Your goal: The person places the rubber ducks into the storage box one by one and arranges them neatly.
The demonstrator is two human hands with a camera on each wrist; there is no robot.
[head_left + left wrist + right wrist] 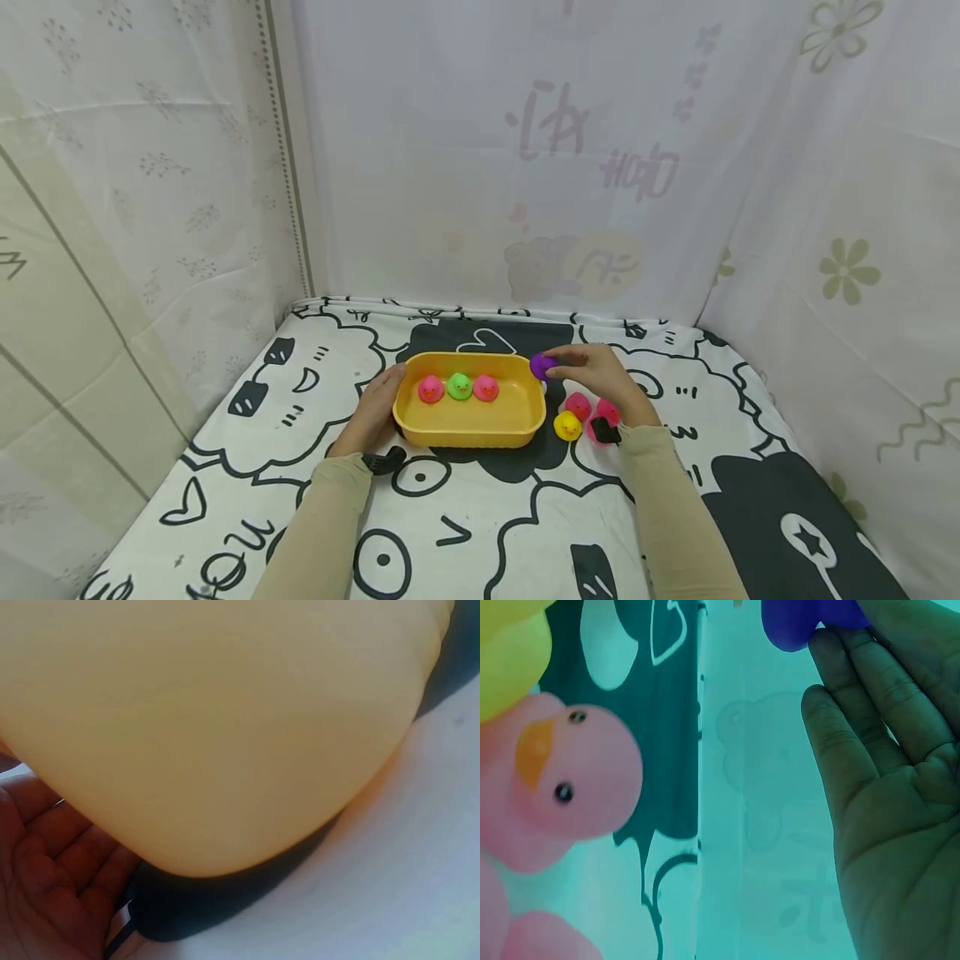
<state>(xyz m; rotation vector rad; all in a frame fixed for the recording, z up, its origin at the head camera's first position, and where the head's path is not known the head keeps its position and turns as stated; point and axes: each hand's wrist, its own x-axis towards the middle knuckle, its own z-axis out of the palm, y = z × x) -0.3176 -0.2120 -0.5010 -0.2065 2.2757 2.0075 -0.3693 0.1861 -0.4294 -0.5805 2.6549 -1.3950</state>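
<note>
A yellow plastic tub (468, 439) holds a row of toy ducks: a pink duck (431, 389), a green duck (460, 386) and another pink duck (486, 387). My left hand (378, 404) holds the tub's left end; in the left wrist view its fingers (86, 851) lie against the outer wall, their tips hidden. Over the tub's right rim, my right hand (600, 377) pinches a purple toy duck (542, 366) between thumb and fingertips. Only part of that purple duck (795, 622) shows in the right wrist view.
Right of the tub, below my right hand, sit a yellow duck (567, 426) and several pink ducks (577, 406), one partly covered by the black wrist camera (604, 431). A black-and-white patterned cloth (465, 533) covers the table. Pale curtains (480, 167) hang behind and at both sides.
</note>
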